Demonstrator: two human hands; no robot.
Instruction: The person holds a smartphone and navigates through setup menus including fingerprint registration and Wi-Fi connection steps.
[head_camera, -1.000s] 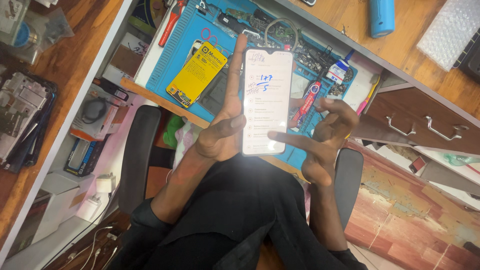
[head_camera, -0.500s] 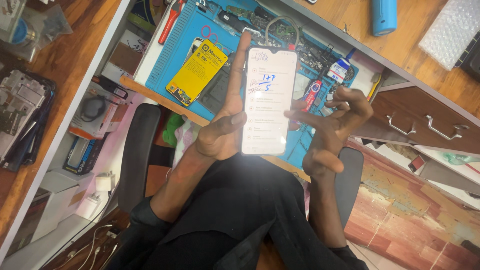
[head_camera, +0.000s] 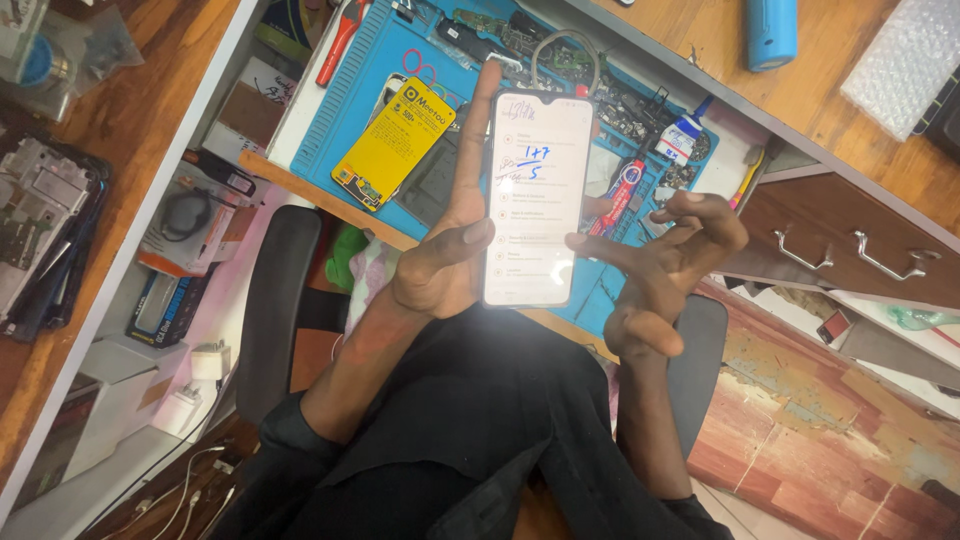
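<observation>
One head-worn camera looks steeply down, close over the lap and blue work mat (head_camera: 330, 120).

Above the blue rubber work mat (head_camera: 345, 110), the left hand (head_camera: 445, 265) gripped a lit white-screened smartphone (head_camera: 533, 195); the right hand (head_camera: 665, 265) touched its edge with a fingertip.

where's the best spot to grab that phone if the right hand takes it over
Pinch the smartphone by its bare right long edge, coming in from the right. It stands upright with its screen lit; the left hand covers the left edge, and the right hand is already beside it.
</observation>
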